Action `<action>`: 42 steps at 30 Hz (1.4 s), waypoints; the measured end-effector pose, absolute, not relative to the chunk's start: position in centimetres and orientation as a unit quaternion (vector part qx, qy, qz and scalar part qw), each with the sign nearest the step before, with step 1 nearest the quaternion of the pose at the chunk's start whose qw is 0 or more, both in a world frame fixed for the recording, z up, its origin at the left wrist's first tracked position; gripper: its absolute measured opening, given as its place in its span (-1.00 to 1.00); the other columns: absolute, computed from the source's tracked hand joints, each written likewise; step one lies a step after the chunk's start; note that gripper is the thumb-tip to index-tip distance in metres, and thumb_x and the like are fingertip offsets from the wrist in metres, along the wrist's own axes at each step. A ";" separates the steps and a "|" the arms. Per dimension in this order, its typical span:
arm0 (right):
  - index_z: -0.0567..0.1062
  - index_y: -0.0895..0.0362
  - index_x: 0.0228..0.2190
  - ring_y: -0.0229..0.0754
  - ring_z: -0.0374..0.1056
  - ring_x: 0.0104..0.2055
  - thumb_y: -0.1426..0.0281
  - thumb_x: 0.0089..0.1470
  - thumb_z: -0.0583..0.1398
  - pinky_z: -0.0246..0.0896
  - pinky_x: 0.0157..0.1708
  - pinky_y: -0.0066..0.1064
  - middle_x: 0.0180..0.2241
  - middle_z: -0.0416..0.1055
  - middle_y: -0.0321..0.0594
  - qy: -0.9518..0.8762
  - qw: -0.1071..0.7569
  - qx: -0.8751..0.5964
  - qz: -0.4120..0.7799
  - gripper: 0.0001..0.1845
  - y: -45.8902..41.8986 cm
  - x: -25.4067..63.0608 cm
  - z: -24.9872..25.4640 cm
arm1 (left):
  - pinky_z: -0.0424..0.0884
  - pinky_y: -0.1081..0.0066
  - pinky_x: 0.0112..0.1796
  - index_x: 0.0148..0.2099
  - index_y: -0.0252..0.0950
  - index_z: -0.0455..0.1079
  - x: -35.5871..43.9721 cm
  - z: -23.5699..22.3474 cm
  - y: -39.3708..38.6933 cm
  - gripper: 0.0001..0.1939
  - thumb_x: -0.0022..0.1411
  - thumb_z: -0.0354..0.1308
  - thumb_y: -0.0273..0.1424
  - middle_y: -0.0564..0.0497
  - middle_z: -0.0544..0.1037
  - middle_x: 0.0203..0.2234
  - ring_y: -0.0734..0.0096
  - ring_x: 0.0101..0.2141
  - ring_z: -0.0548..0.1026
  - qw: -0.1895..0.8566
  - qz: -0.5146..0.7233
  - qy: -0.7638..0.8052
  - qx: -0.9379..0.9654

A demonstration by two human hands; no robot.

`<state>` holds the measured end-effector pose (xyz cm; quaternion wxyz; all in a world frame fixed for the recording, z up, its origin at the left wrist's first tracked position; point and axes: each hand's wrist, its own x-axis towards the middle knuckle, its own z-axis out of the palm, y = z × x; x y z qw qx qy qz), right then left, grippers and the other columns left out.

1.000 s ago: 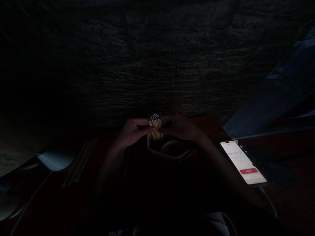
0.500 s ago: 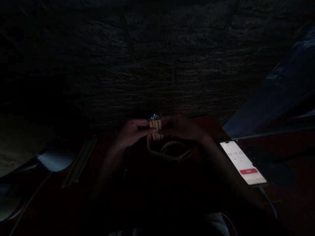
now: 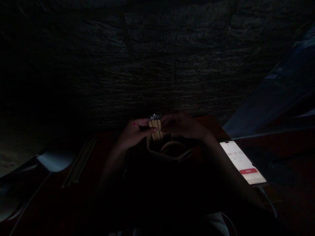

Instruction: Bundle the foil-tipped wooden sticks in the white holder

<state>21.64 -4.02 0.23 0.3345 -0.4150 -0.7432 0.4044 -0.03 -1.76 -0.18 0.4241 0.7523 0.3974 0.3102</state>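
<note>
In the dark, a row of pale wooden sticks [image 3: 157, 132] stands upright, with crumpled silvery foil [image 3: 155, 116] at its top end. My left hand [image 3: 134, 132] grips it from the left, thumb across the front and a ring on one finger. From the right, my right hand [image 3: 183, 126] holds it by the edge, its fingers mostly in shadow. The sticks' lower ends drop behind the rim of an open container [image 3: 152, 152]. A round, curved edge [image 3: 172, 143] shows inside that container; I cannot tell what it belongs to.
A lit phone [image 3: 242, 162] showing a timer lies at the right, a cable at its lower end. Several long thin sticks [image 3: 80, 162] lie on the reddish table at the left, beside a pale rounded object [image 3: 56, 160]. A rough wall [image 3: 157, 72] rises behind.
My right hand has shifted slightly to the right, its thumb now at the bundle's right edge. My left hand stays on the sticks, almost still.
</note>
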 end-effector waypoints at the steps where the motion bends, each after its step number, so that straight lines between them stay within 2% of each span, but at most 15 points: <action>1: 0.53 0.14 -0.25 -0.23 0.45 -0.31 0.39 0.00 0.26 0.30 -0.29 -0.39 -0.33 0.54 -0.25 -0.744 0.337 -0.416 0.401 -0.79 -4.0 21.6 0.2 | 0.48 0.32 -0.19 -0.15 -0.30 0.55 0.0 -0.1 -1.8 -0.75 0.11 0.27 -0.32 -0.06 0.65 -0.23 0.22 -0.19 0.58 0.426 0.311 0.398 0.751; 8: 0.51 0.15 -0.23 -0.24 0.43 -0.29 0.39 0.04 0.25 0.29 -0.27 -0.40 -0.30 0.54 -0.23 -0.741 0.351 -0.395 0.414 -0.80 -4.1 21.6 0.1 | 0.48 0.31 -0.16 -0.14 -0.31 0.54 0.2 0.1 -1.9 -0.75 0.10 0.27 -0.37 -0.07 0.65 -0.23 0.22 -0.18 0.58 0.423 0.308 0.412 0.746; 17: 0.53 0.17 -0.25 -0.20 0.45 -0.30 0.39 0.01 0.25 0.27 -0.31 -0.41 -0.33 0.55 -0.22 -0.750 0.334 -0.414 0.393 -0.78 -4.1 21.6 0.2 | 0.48 0.29 -0.13 -0.10 -0.32 0.53 0.1 -0.2 -1.8 -0.70 0.12 0.28 -0.31 -0.07 0.64 -0.19 0.20 -0.16 0.58 0.425 0.310 0.401 0.750; 27: 0.52 0.17 -0.23 -0.21 0.44 -0.30 0.42 0.00 0.25 0.28 -0.31 -0.39 -0.34 0.53 -0.23 -0.752 0.325 -0.410 0.402 -0.77 -4.1 21.7 0.3 | 0.48 0.35 -0.15 -0.14 -0.34 0.52 0.4 -0.1 -2.0 -0.76 0.13 0.27 -0.36 -0.05 0.65 -0.20 0.25 -0.17 0.59 0.429 0.308 0.400 0.749; 34: 0.52 0.14 -0.29 -0.21 0.43 -0.25 0.38 -0.01 0.29 0.30 -0.24 -0.39 -0.29 0.53 -0.23 -0.737 0.372 -0.371 0.425 -0.82 -4.2 21.6 0.4 | 0.48 0.34 -0.16 -0.06 -0.33 0.50 0.2 -0.4 -1.8 -0.69 0.13 0.26 -0.35 -0.06 0.64 -0.19 0.26 -0.17 0.59 0.426 0.314 0.388 0.754; 42: 0.50 0.16 -0.19 -0.20 0.46 -0.23 0.38 0.05 0.25 0.30 -0.21 -0.38 -0.26 0.54 -0.21 -0.749 0.389 -0.392 0.367 -0.77 -4.1 21.3 0.2 | 0.47 0.39 -0.23 -0.12 -0.34 0.51 0.3 -0.3 -1.9 -0.73 0.13 0.28 -0.34 -0.05 0.65 -0.23 0.28 -0.21 0.59 0.415 0.311 0.400 0.756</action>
